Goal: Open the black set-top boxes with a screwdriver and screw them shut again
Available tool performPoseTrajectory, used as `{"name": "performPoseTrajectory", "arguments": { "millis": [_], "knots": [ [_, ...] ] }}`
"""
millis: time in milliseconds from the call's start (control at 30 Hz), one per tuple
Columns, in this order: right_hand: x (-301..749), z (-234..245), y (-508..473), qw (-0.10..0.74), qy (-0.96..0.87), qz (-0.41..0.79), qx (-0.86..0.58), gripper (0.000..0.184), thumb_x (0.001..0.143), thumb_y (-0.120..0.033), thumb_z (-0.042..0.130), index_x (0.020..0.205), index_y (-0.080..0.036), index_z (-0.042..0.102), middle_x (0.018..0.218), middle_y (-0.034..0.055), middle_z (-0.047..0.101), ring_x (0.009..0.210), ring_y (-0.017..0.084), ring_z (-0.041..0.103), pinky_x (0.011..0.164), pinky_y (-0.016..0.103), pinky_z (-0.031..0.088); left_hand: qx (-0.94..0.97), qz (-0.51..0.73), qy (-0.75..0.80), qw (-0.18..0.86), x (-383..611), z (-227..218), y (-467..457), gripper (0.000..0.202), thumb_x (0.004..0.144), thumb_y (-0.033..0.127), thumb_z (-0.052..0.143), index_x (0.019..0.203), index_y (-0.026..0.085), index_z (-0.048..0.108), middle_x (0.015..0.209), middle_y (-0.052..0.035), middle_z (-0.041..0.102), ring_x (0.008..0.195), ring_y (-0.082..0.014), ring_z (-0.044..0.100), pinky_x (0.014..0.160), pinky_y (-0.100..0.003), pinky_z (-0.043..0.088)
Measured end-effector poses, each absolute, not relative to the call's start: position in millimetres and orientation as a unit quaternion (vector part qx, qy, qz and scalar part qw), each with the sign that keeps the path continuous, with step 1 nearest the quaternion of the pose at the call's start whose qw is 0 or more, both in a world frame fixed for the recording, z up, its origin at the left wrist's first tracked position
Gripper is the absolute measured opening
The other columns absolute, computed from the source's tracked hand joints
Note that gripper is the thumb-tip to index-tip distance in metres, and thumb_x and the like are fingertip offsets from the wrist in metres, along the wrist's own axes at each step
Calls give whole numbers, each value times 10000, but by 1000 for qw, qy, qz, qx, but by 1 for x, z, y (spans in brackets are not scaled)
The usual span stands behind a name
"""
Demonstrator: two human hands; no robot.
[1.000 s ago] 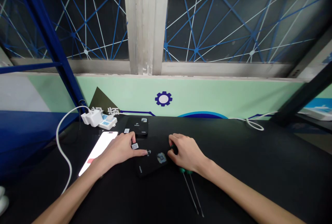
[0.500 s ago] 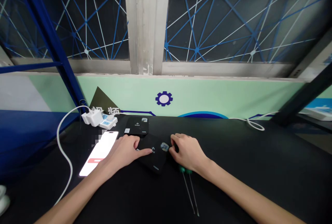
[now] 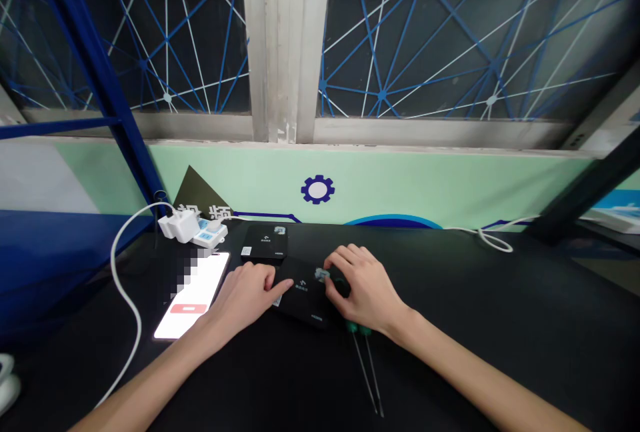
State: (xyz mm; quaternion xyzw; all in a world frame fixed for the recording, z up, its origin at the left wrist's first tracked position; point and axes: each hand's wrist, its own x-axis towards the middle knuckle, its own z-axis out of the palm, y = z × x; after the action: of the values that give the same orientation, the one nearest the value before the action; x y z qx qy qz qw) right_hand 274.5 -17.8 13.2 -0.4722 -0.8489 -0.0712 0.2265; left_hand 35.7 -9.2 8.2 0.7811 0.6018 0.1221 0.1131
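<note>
a black bench [image 3: 475,305] carries everything; its back edge meets a pale green wall [image 3: 440,179] printed with a dark gear [image 3: 317,189]. a blue post [image 3: 107,85] slants down beside the bench's back left corner.

the right hand [image 3: 365,285] is half curled, thumb and forefinger bent toward each other at the right side of the near black box [image 3: 303,302]; whether they grip it i cannot tell. the left hand [image 3: 247,291] has its fingers folded, the thumb stretched onto the box's top; whether the fingers pinch the box is hidden.

a lit phone [image 3: 200,285] lies toward the bench's left edge, partly behind the left wrist. the near black box sits flat and turned at an angle, between the hands, mid-bench. just behind it, close to the back edge, lies the far black box [image 3: 265,240], squarer to that edge.

two screwdrivers [image 3: 365,372] with green handles lie under the right hand, shafts pointing to the bench's front edge. near the back left corner sit a white power strip [image 3: 209,235] and a white charger [image 3: 181,226]. smallest is a pale sticker [image 3: 321,275] on the near black box, by the right fingertips.
</note>
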Motion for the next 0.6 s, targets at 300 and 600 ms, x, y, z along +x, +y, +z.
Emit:
{"name": "performPoseTrajectory", "arguments": {
  "millis": [300,600],
  "knots": [
    [267,18,-32,163,-916,17,-366,540,794,-609,684,1154,-210,636,1103,97,635,974,269,548,876,404,374,803,226,551,16,28,15,-6,242,917,166,411,1012,219,627,1032,-48,675,998,-229,623,782,-332,476],
    [264,17,-33,182,-902,32,-390,403,741,-393,709,1079,-190,628,1101,101,635,961,270,544,861,399,367,842,156,517,-20,18,-22,3,638,837,65,389,1463,168,451,1540,-73,454,1440,-256,374,1159,-449,359]
  ]
}}
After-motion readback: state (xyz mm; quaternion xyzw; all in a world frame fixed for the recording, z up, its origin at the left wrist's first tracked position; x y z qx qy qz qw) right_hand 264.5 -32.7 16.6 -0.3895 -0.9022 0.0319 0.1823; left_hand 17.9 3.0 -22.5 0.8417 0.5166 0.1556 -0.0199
